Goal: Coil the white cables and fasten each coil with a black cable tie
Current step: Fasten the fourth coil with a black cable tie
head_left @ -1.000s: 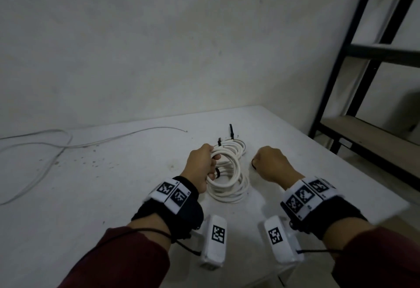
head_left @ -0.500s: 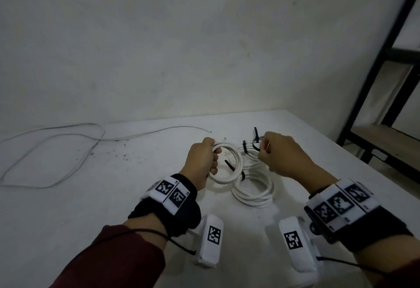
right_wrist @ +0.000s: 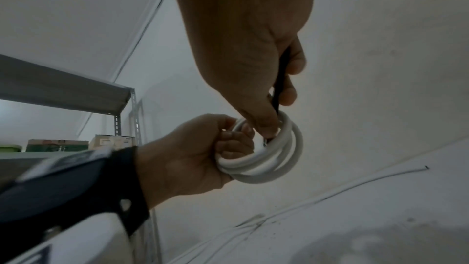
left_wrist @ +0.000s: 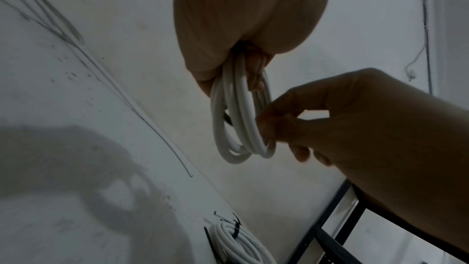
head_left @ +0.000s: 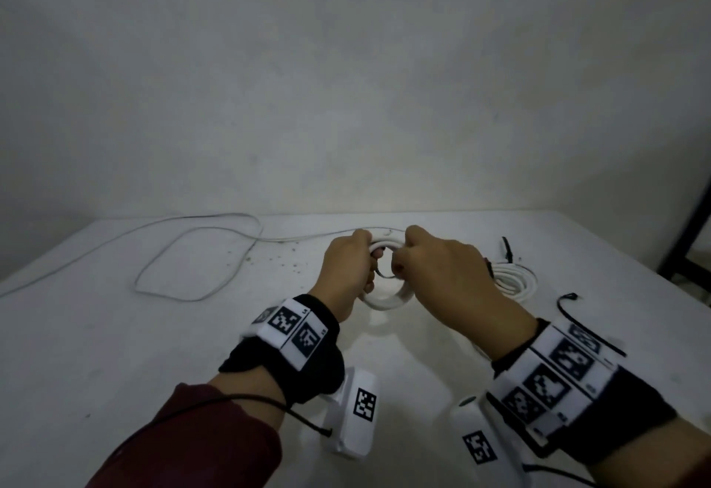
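My left hand grips a smooth, round coil of white cable above the matte table; my right hand pinches a thin black cable tie against it. A tied coil lies right, loose wire left.

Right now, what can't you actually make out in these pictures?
- Head view: the black cable tie is mostly hidden by the right hand.
- Whether the tie is threaded: unclear; fingers cover it in the wrist views.
- The coil is half hidden by the left hand.
- The finished coil is cut off by the frame's edge.
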